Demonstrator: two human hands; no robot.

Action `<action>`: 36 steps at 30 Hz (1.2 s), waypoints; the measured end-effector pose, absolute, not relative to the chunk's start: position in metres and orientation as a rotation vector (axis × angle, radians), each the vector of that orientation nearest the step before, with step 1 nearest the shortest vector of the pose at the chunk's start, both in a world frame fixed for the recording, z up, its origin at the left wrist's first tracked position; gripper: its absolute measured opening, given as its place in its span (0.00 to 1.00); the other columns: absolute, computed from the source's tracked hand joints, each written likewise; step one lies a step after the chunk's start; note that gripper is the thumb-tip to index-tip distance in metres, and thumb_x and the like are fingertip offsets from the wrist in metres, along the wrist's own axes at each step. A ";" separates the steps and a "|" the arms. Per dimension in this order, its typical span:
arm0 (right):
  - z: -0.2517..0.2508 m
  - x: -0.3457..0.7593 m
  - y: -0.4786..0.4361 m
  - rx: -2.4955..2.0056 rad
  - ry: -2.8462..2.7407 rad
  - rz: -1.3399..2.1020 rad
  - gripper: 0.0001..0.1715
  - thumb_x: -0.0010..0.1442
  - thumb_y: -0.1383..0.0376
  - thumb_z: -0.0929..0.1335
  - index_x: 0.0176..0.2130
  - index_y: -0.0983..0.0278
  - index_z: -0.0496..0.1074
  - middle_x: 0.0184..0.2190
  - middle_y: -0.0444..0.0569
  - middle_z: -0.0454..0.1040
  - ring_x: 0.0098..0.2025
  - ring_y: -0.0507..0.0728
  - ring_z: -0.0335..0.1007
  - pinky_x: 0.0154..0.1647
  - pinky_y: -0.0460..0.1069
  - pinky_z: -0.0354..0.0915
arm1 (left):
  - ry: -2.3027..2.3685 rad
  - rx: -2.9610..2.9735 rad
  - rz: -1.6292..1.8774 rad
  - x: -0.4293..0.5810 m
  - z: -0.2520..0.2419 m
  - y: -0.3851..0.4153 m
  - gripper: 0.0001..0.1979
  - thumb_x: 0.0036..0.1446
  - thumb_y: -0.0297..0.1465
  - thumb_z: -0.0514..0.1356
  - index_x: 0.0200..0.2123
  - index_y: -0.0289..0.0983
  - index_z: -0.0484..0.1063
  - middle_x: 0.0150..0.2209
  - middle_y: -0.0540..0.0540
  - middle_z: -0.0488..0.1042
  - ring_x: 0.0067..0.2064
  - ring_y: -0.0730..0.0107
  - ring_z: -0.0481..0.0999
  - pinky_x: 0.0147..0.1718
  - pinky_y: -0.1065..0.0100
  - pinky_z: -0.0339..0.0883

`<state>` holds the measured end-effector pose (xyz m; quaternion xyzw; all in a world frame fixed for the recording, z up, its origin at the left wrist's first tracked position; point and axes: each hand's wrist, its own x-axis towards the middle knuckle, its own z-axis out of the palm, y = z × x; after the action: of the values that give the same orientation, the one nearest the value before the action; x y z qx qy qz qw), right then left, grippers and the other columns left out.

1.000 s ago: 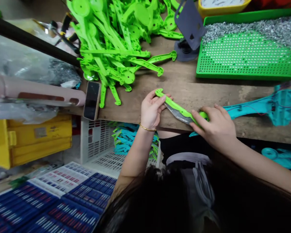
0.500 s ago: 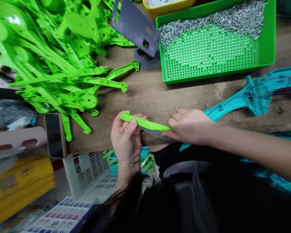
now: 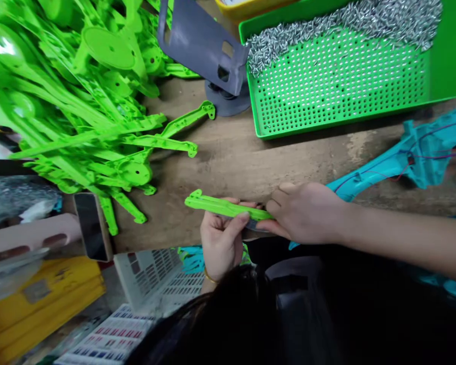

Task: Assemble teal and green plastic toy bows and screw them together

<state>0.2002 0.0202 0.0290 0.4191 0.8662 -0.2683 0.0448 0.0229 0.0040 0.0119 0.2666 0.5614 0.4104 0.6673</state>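
Note:
A long bright green plastic part lies level over the near edge of the wooden bench. My left hand grips it from below near its middle, thumb on top. My right hand is closed over its right end, where a thin grey blade-like piece shows under the green part. A teal plastic part with thin wires lies just right of my right hand.
A large heap of green plastic parts fills the left of the bench. A green perforated tray with small metal screws sits at the back right, beside a grey stand. A phone lies at the bench edge; white and yellow crates stand below.
The view shifted, moving bench items up and right. My left hand slid right along the green part toward my right hand, leaving the part's left end free.

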 end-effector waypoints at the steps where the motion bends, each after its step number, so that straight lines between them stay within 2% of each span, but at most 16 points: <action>1: 0.029 0.200 0.021 1.264 2.632 -0.847 0.33 0.70 0.51 0.51 0.40 0.69 0.74 0.35 0.57 0.76 0.42 0.62 0.72 0.29 0.50 0.52 | 1.268 0.593 0.922 0.022 0.012 0.005 0.19 0.42 0.31 0.74 0.36 0.37 0.71 0.31 0.47 0.82 0.34 0.62 0.83 0.36 0.62 0.79; 5: 0.029 0.204 0.020 1.221 2.652 -0.901 0.32 0.70 0.52 0.51 0.42 0.67 0.74 0.37 0.55 0.77 0.43 0.62 0.72 0.28 0.50 0.51 | 1.232 0.574 0.847 0.009 0.014 0.014 0.19 0.42 0.34 0.74 0.36 0.37 0.72 0.33 0.46 0.82 0.35 0.63 0.82 0.36 0.64 0.78; 8: 0.030 0.206 0.018 1.252 2.640 -0.894 0.31 0.70 0.51 0.53 0.38 0.66 0.74 0.35 0.54 0.76 0.42 0.62 0.72 0.29 0.50 0.52 | 1.282 0.595 0.977 -0.003 0.017 0.025 0.18 0.42 0.36 0.74 0.34 0.38 0.74 0.32 0.49 0.81 0.34 0.69 0.82 0.38 0.68 0.77; 11: 0.037 0.197 0.023 1.381 2.556 -0.858 0.30 0.68 0.49 0.55 0.35 0.66 0.73 0.32 0.54 0.76 0.41 0.61 0.73 0.35 0.51 0.56 | 1.314 0.627 1.060 -0.007 0.018 0.029 0.17 0.40 0.35 0.75 0.32 0.38 0.73 0.28 0.52 0.80 0.32 0.74 0.80 0.36 0.72 0.75; 13: 0.042 0.185 0.028 1.486 2.508 -0.900 0.31 0.68 0.47 0.55 0.37 0.66 0.73 0.33 0.55 0.77 0.40 0.61 0.73 0.37 0.52 0.57 | 1.299 0.620 1.056 -0.005 0.018 0.028 0.17 0.41 0.35 0.75 0.32 0.38 0.73 0.29 0.52 0.79 0.32 0.74 0.80 0.35 0.73 0.74; 18: 0.040 0.153 0.036 1.571 2.481 -1.117 0.31 0.69 0.50 0.50 0.45 0.66 0.71 0.33 0.55 0.78 0.34 0.59 0.74 0.30 0.50 0.54 | 1.330 0.649 1.147 0.006 0.018 0.021 0.14 0.42 0.33 0.74 0.30 0.38 0.73 0.28 0.53 0.78 0.30 0.78 0.77 0.32 0.76 0.70; 23: 0.035 0.150 0.040 1.594 2.501 -1.098 0.32 0.69 0.51 0.50 0.45 0.68 0.72 0.34 0.59 0.78 0.35 0.60 0.74 0.30 0.50 0.55 | 1.362 0.688 1.178 0.006 0.013 0.023 0.14 0.45 0.37 0.72 0.30 0.37 0.72 0.28 0.53 0.77 0.30 0.78 0.75 0.32 0.76 0.69; 26: 0.040 0.162 0.048 1.536 2.365 -1.309 0.32 0.67 0.47 0.53 0.43 0.65 0.74 0.35 0.57 0.79 0.34 0.59 0.73 0.28 0.49 0.53 | 1.389 0.696 1.201 0.005 0.010 0.031 0.17 0.46 0.43 0.70 0.27 0.36 0.72 0.26 0.52 0.75 0.29 0.77 0.75 0.30 0.75 0.69; 28: 0.045 0.171 0.052 1.456 2.281 -1.477 0.31 0.64 0.44 0.56 0.40 0.63 0.75 0.34 0.54 0.79 0.31 0.56 0.71 0.26 0.48 0.52 | 1.398 0.707 1.262 0.006 0.009 0.036 0.17 0.46 0.43 0.70 0.26 0.37 0.71 0.25 0.53 0.73 0.27 0.78 0.74 0.30 0.74 0.69; 32: 0.050 0.180 0.052 1.481 2.198 -1.591 0.20 0.63 0.53 0.60 0.36 0.63 0.75 0.31 0.49 0.78 0.27 0.52 0.67 0.25 0.47 0.50 | 1.375 0.739 1.361 0.013 0.007 0.038 0.15 0.47 0.39 0.70 0.24 0.37 0.69 0.23 0.55 0.69 0.26 0.81 0.69 0.29 0.77 0.66; 36: 0.047 0.181 0.052 1.529 2.253 -1.565 0.19 0.63 0.56 0.61 0.37 0.63 0.76 0.30 0.48 0.78 0.27 0.51 0.66 0.26 0.47 0.50 | 1.404 0.761 1.382 0.017 0.001 0.036 0.15 0.50 0.40 0.68 0.24 0.37 0.70 0.24 0.54 0.69 0.26 0.81 0.69 0.28 0.77 0.64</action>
<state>0.1812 0.0521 0.0469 0.4868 0.7174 -0.4984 0.0006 0.0166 0.0360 0.0009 0.3135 0.5786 0.5697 0.4924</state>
